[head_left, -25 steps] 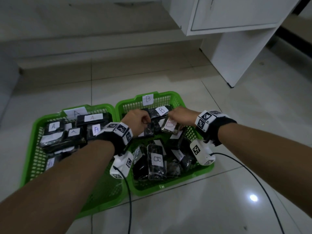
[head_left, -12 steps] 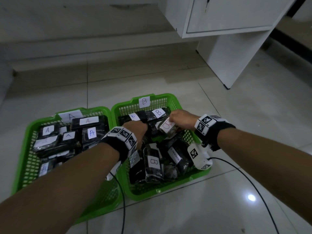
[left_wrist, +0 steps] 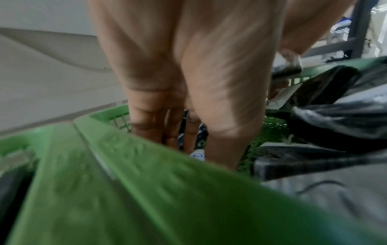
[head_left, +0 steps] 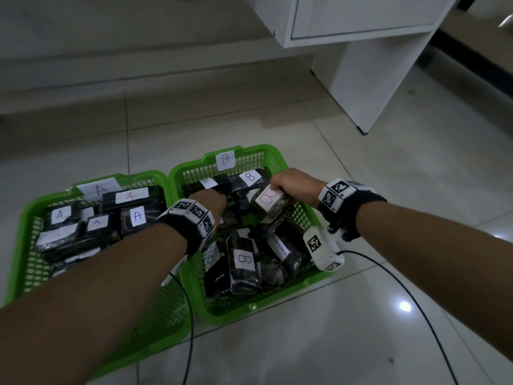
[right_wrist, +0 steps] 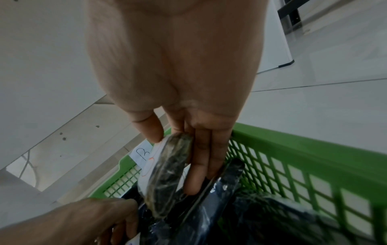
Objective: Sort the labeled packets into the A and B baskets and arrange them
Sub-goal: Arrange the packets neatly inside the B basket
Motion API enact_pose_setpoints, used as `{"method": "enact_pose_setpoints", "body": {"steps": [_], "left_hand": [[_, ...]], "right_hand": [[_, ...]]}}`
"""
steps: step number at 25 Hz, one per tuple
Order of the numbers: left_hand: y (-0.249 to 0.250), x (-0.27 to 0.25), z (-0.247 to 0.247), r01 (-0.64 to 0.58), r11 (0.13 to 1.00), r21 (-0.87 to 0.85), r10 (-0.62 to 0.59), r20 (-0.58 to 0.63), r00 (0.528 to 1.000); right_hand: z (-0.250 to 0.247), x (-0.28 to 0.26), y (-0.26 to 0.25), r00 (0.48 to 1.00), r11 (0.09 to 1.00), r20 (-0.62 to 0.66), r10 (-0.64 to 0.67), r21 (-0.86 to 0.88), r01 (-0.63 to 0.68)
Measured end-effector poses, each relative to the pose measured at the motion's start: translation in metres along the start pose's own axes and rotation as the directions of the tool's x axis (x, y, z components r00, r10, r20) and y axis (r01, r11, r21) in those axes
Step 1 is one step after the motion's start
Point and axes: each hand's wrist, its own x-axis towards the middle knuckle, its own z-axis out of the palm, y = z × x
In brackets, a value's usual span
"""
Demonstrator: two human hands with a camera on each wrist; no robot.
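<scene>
Down in the B basket [head_left: 305, 209], the right hand [head_left: 294, 184] pinches a packet [head_left: 268, 202] with a red B on its label, thumb on the label face and fingers behind, holding it tilted above the heap near the far right corner. In the right wrist view the packet [right_wrist: 167, 179] shows edge-on, its label mostly turned away. The left hand [head_left: 211, 201] reaches down among the dark packets at the basket's far left; from the head view its fingers are buried, and the left wrist view is blurred, showing fingers [left_wrist: 150, 119] pointing down and close together by the basket wall. Whether they hold anything I cannot tell. More B packets [head_left: 244, 262] lie jumbled at the near end, one reading something other than B, too small to read fully. The A basket [head_left: 25, 245] sits touching the B basket on the left, its packets [head_left: 136, 215] partly covered by the left forearm. Both baskets rest on a tiled floor [head_left: 388, 190]. A white cabinet [head_left: 361, 65] stands beyond to the right. Cables [head_left: 402, 287] trail from the wrist cameras.
</scene>
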Motion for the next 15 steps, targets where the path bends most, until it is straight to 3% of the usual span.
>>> {"method": "enact_pose_setpoints", "body": {"steps": [3,4,5,7,9,13,15], "left_hand": [[0.003,0.005,-0.009,0.016,0.999,0.047,-0.015,-0.031,0.999],[0.002,0.005,-0.01,0.01,0.999,0.038,-0.009,-0.037,0.999],[0.001,0.005,-0.01,0.008,0.999,0.032,-0.008,-0.014,1.0],[0.0,0.006,-0.009,0.018,1.0,0.02,-0.018,0.039,0.999],[-0.002,0.01,-0.01,0.075,0.997,-0.037,-0.071,0.085,0.994],[-0.003,0.014,-0.028,0.146,0.959,-0.243,-0.119,0.12,0.986],[0.002,0.012,-0.032,0.087,0.93,-0.358,-0.044,0.127,0.991]], "right_hand": [[-0.005,-0.008,0.001,0.997,0.944,-0.039,0.062,0.326,-0.046],[-0.008,-0.012,0.002,0.997,0.936,-0.025,0.067,0.348,-0.054],[-0.012,-0.017,0.002,0.998,0.958,0.003,0.069,0.278,-0.067],[-0.017,-0.023,0.004,0.988,0.996,0.122,0.092,-0.032,-0.088],[-0.012,-0.031,0.006,0.956,0.95,0.245,0.164,-0.299,-0.087],[0.004,-0.042,-0.004,0.942,0.864,0.296,0.156,-0.503,0.015],[0.008,-0.035,-0.013,0.955,0.781,0.274,0.112,-0.619,0.086]]}}
